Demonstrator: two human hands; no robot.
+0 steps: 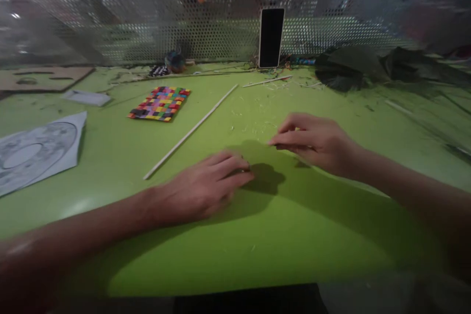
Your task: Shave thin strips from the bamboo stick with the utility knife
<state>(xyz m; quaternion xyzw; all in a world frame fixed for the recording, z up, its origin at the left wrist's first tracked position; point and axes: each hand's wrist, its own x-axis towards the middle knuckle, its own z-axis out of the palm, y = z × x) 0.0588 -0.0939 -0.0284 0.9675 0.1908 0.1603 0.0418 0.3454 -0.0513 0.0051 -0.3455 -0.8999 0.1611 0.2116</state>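
My left hand (pixel 206 186) lies palm down on the green table (pixel 257 235), fingers stretched forward and close together, a little smeared by motion. Nothing shows under it. My right hand (pixel 312 142) hovers just above the table to the right, fingers pressed together in a pinch pointing left; what they hold, if anything, is too small to make out. A long thin pale stick (pixel 191 132) lies diagonally on the table just left of and beyond my left hand.
A multicoloured woven mat (pixel 160 103) lies at the back left. A printed paper sheet (pixel 35 149) is at the far left, cardboard (pixel 40 78) behind it. A phone (pixel 271 37) leans on the perforated metal wall. Dark cloth (pixel 353 66) is heaped at the back right.
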